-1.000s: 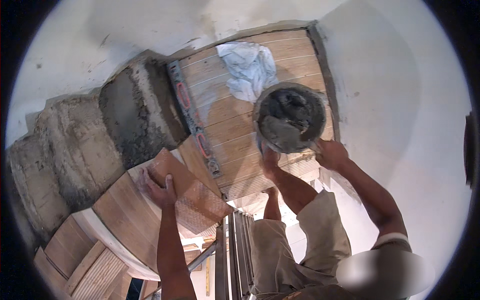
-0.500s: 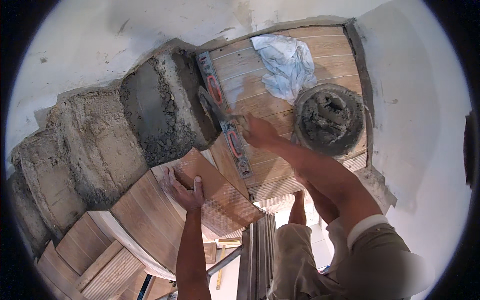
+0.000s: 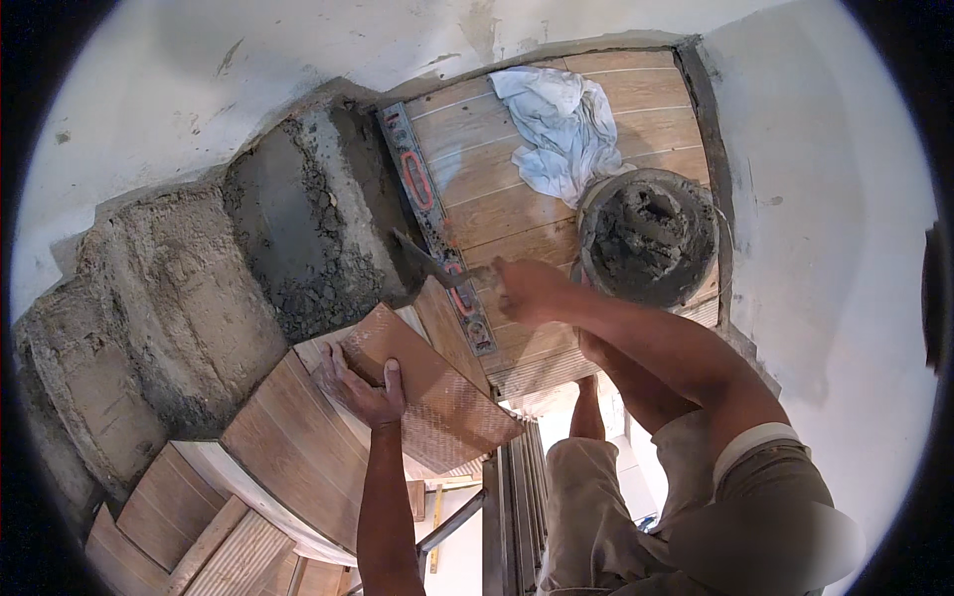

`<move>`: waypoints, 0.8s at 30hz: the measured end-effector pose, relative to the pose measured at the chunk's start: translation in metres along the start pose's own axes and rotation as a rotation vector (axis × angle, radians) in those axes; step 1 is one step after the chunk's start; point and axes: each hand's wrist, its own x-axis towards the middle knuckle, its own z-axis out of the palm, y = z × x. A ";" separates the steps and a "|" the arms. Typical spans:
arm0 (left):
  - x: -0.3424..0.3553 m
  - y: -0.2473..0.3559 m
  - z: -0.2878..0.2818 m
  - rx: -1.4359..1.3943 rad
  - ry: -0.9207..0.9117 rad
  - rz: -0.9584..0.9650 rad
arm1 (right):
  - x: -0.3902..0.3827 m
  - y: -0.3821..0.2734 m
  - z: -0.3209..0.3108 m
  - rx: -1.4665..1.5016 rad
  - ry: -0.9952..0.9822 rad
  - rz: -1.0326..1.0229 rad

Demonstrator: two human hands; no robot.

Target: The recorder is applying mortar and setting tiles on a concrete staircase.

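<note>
My left hand (image 3: 369, 393), fingers wrapped over the edge of a brown tile (image 3: 427, 392) with a textured back, holds it low on the staircase. My right hand (image 3: 529, 291) grips a metal trowel (image 3: 437, 265), whose blade reaches left over wet grey mortar (image 3: 276, 219) on an upper step. Beside the blade, a spirit level (image 3: 417, 180) with red-rimmed openings lies along the wooden-looking landing tiles (image 3: 492, 228). Right of my right hand stands a round bucket (image 3: 648, 241) of grey mortar, with a crumpled white cloth (image 3: 561, 129) above it.
Bare concrete steps (image 3: 189, 298) run down to the left, beside tiled steps (image 3: 288, 437). Off-white walls (image 3: 795, 199) border the landing at top and right. A metal railing (image 3: 502, 507) drops away at the bottom, beside my bare feet and legs (image 3: 581, 467).
My right hand has left the bucket's rim and swung left, now gripping a trowel over the upper step. The view has shifted; my left hand stays on the tile.
</note>
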 end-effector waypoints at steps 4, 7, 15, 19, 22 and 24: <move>0.001 0.007 0.000 -0.036 -0.022 -0.034 | 0.028 0.021 -0.030 -0.020 0.180 0.043; 0.001 0.000 0.004 -0.040 -0.030 -0.042 | 0.093 0.019 -0.052 -0.083 0.432 0.000; 0.004 0.003 0.000 0.029 -0.015 -0.006 | 0.133 0.041 -0.061 -0.282 0.285 -0.162; 0.005 0.004 0.002 0.057 -0.012 0.024 | 0.083 0.056 -0.008 -0.237 0.135 -0.098; -0.001 0.001 -0.001 0.048 -0.035 0.002 | 0.037 0.058 0.019 -0.188 0.124 -0.111; 0.001 0.000 -0.003 0.040 -0.036 -0.015 | 0.017 0.058 0.026 -0.160 0.096 -0.064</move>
